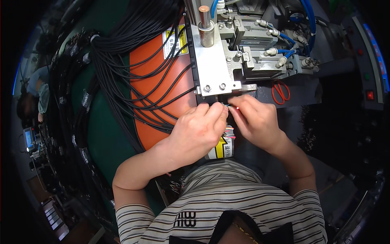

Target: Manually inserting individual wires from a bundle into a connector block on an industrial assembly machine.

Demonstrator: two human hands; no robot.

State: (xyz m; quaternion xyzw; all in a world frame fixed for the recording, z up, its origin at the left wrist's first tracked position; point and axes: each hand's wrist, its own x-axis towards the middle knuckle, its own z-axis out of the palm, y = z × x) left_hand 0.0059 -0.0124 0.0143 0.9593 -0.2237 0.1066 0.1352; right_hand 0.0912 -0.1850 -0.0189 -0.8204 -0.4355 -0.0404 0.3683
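Note:
My left hand [201,129] is closed, thumb and fingers pinched together just below the front edge of a metal plate [214,69] on a machine fixture. Thin wires [228,106] show at its fingertips. Facing it, my right hand [256,121] bends its fingers around the same thin wires; a small red-and-white tip shows between its thumb and fingers. My fingers hide most of what they hold. Under the hands is a white round container [225,151] with a yellow label and coloured wire ends at its top.
Black cables [115,61] fan out across an orange surface [158,91] to the plate's left edge. Red-handled scissors [280,92] lie right of the fixture. Pneumatic cylinders [260,61] with blue hoses stand behind. Wrapped cable bundles [83,101] hang over a green surface [97,138] at left.

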